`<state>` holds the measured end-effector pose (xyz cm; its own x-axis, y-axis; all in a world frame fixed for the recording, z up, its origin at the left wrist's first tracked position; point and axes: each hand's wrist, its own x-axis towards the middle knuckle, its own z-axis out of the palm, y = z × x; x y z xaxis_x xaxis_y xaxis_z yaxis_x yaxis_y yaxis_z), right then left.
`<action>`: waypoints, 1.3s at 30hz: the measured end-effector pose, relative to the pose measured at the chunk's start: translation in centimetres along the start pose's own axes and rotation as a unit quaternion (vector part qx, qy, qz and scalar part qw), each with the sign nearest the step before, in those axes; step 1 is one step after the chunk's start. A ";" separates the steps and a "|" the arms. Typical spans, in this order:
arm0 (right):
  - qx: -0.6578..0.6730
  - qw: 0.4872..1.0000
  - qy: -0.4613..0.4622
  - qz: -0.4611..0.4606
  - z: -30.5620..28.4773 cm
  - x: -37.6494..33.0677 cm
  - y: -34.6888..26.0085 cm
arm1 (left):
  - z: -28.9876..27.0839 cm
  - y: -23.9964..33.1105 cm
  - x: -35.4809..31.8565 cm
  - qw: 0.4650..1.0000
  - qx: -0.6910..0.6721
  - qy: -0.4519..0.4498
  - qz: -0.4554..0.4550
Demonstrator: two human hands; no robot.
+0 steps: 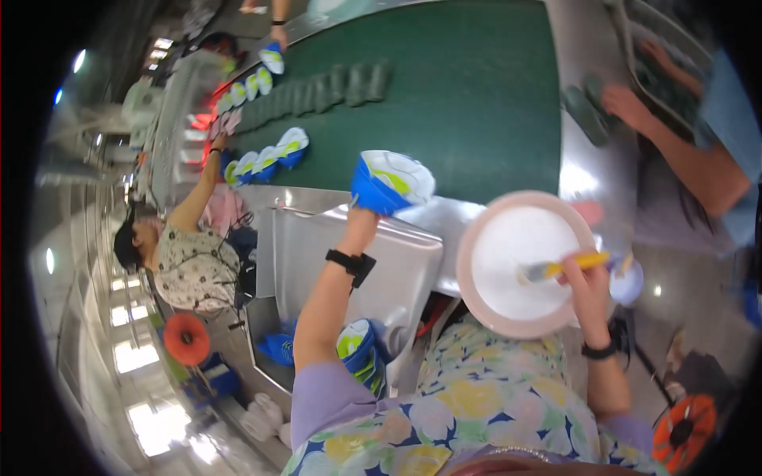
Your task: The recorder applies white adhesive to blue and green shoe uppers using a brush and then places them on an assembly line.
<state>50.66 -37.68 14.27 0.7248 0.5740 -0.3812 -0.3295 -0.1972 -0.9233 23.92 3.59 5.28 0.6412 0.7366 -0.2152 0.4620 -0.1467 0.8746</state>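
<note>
My left hand (363,225) grips a blue shoe upper (379,190) from below, its white and yellow-green underside turned up. The upper hangs over the near edge of the green conveyor belt (476,95). In my right hand (586,295) is a paintbrush (546,272) with a yellow handle. Its bristles point left, over the white liquid (508,246) in a round pink basin (470,274); whether they touch the liquid I cannot tell. The basin stands just in front of me, to the right of the upper.
Blue uppers (274,152) and dark soles (317,94) line the belt's left part. More uppers (357,343) lie below a metal tray (397,254) by my left arm. A co-worker (194,254) reaches in at left; another person's arm (675,147) is near dark soles (586,115) at right.
</note>
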 end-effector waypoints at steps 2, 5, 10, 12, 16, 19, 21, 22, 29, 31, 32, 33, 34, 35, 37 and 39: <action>-0.030 0.999 0.012 -0.008 -0.2 -0.6 -0.2 | -3.2 0.9 2.7 0.952 -0.272 0.033 -0.137; -0.064 0.997 0.031 0.014 0.3 -1.1 0.0 | -8.0 -3.2 7.6 0.894 -0.405 0.152 -0.115; -0.098 0.994 0.029 0.035 5.0 0.7 -0.5 | -17.7 -11.9 14.5 0.852 -0.389 0.318 -0.148; -0.098 0.993 -0.026 0.053 7.2 2.0 -1.0 | -27.4 -16.3 11.1 0.825 -0.361 0.400 -0.171; -0.168 0.982 -0.018 0.080 10.8 1.6 -4.3 | -21.3 -8.3 7.7 0.885 -0.229 0.403 -0.034; -0.173 0.980 -0.080 0.051 11.7 2.8 -4.2 | -24.9 -5.2 -7.7 0.977 -0.035 0.202 -0.063; -0.177 0.977 -0.104 0.051 10.1 3.4 -2.4 | -22.6 -5.6 -17.4 0.972 0.139 0.071 -0.177; -0.177 0.976 -0.117 0.053 9.8 3.1 -2.6 | -20.8 -5.5 -21.8 0.943 0.228 0.017 -0.243; -0.134 0.980 -0.145 0.014 9.6 2.2 -1.4 | -6.5 -15.4 -42.0 0.811 0.218 0.107 -0.532; -0.126 0.974 -0.179 0.054 8.8 1.5 -0.3 | -6.0 -10.7 -35.5 0.817 0.176 0.103 -0.540; -0.120 0.978 -0.165 0.047 8.7 1.0 0.0 | -6.0 -9.4 -32.7 0.830 0.257 0.173 -0.465; -0.127 0.976 -0.167 0.052 8.9 0.5 0.2 | -5.9 -8.3 -30.3 0.829 0.329 0.239 -0.384; -0.136 0.974 -0.170 0.060 8.6 -0.2 0.3 | -5.4 -7.2 -28.0 0.835 0.333 0.302 -0.318; -0.131 0.977 -0.160 0.058 8.6 -0.5 0.6 | -5.3 -6.6 -25.3 0.833 0.335 0.365 -0.248; -0.120 0.974 -0.185 0.047 8.3 -1.5 1.0 | -4.5 -6.4 -21.4 0.805 0.350 0.455 -0.148; -0.112 0.978 -0.170 0.053 8.2 -2.3 1.1 | -1.6 -5.2 -19.9 0.818 0.399 0.407 -0.077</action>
<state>43.68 -32.73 14.51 0.4385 0.7639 -0.4735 -0.2231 -0.4179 -0.8807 7.82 -9.27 5.67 0.0676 0.9350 0.3482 0.9603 -0.1556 0.2314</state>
